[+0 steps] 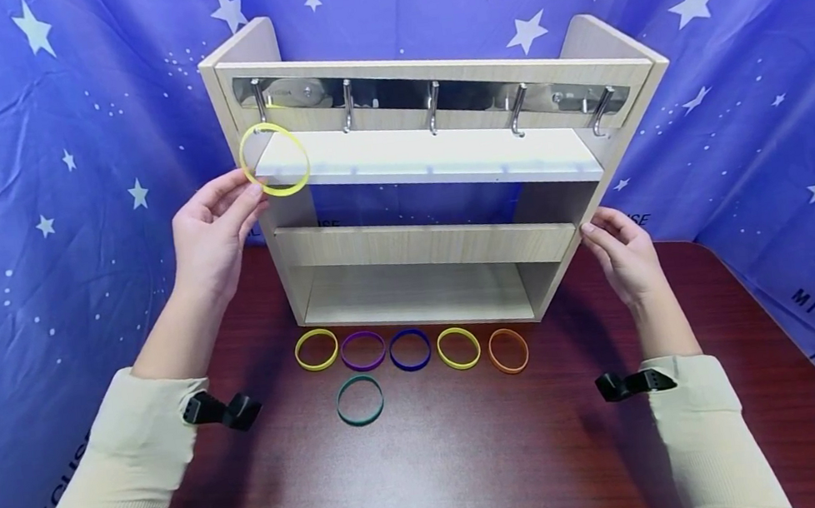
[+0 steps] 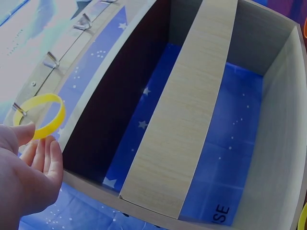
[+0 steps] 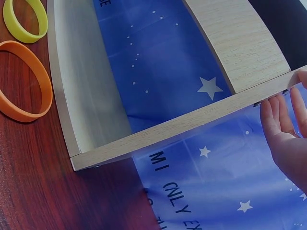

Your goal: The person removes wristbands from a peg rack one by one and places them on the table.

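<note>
My left hand (image 1: 212, 230) pinches a yellow silicone wristband (image 1: 305, 155) between thumb and fingers. The band is raised at the leftmost hook (image 1: 258, 102) of a small wooden rack (image 1: 422, 248); in the left wrist view the hook's tip overlaps the ring's opening. A metal strip (image 1: 382, 93) along the rack's upper front carries several such hooks, with no bands on the others. At the rack's right side panel, my right hand (image 1: 626, 254) holds the edge, thumb at the front and fingers (image 3: 272, 115) against the outer face.
On the dark red table (image 1: 440, 476), a row before the rack has a yellow band (image 1: 314, 332), a purple band (image 1: 365, 368), a blue band (image 1: 412, 367), another yellow band (image 1: 461, 367) and an orange band (image 1: 510, 370). A green band (image 1: 362, 422) lies nearer. Blue starry cloth (image 1: 70, 208) hangs behind.
</note>
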The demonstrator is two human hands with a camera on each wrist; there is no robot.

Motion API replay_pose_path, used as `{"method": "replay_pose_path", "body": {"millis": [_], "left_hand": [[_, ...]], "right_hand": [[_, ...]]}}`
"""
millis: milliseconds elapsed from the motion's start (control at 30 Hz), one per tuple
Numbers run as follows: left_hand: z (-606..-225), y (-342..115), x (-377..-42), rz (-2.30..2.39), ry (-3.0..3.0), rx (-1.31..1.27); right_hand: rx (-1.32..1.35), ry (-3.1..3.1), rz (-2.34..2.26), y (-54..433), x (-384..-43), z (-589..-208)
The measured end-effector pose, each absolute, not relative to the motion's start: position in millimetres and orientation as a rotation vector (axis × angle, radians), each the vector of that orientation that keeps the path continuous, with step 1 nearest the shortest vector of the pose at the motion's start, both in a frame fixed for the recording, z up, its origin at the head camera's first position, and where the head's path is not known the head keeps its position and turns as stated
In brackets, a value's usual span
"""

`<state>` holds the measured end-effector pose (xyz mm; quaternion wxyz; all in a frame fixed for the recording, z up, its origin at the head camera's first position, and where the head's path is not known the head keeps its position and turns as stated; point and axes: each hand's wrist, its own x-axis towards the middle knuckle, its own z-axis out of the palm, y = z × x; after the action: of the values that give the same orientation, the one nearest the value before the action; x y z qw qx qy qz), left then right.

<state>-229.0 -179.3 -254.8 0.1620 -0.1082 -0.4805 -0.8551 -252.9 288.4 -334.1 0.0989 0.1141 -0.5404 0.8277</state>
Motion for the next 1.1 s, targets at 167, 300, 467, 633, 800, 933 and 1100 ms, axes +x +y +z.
{"method": "replay_pose_path", "body": {"millis": [167,300,467,633,800,933,1100], "left_hand": [[-251.6,-178.1,-230.9,-2.376,-1.399,-0.301],[-247.3,-176.7,-232.0,-2.350,-1.417,-0.308],[-246.3,-175.5,-231.5,-2.313,-1.436,-0.297],[-251.5,-174.9,-230.4,-2.309,-1.437,-0.256],[-257.7,-178.4,-230.2,-2.299,-1.434,-0.217],[-262.6,-183.5,-227.9,-2.280,-1.431,-0.185],[-269.0,-190.8,-223.9,-2.272,-1.436,-0.123]], "right_hand": [[0.346,-1.584,2.459,288.2,-253.3,-333.7],[0.338,-1.555,2.474,288.2,-253.2,-333.8],[0.355,-1.536,2.494,289.8,-252.8,-334.4],[0.398,-1.526,2.505,291.3,-253.8,-336.7],[0.411,-1.556,2.495,287.8,-257.9,-339.1],[0.418,-1.576,2.504,283.4,-261.8,-341.6],[0.445,-1.635,2.490,278.7,-264.2,-347.2]]}}
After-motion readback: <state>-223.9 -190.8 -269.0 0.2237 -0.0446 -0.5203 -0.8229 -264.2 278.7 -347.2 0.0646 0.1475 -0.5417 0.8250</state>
